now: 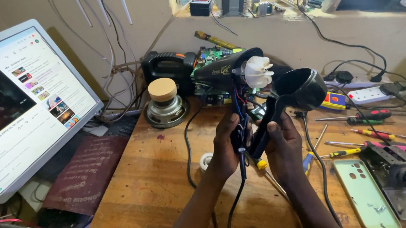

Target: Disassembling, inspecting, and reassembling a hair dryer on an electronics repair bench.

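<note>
Above the wooden surface (160, 186) I hold a black hair dryer, opened into two parts. My left hand (225, 147) has its grip closed round the handle of the main body (221, 70), whose white fan (258, 71) is bared, with the black cord (234, 203) hanging beneath. My right hand (284, 145) has its grip closed on the loose shell half (295, 89), just beside the body. Screwdrivers (353, 137) lie to the right, a speaker (165, 108) behind, a monitor (11, 106) at far left.
</note>
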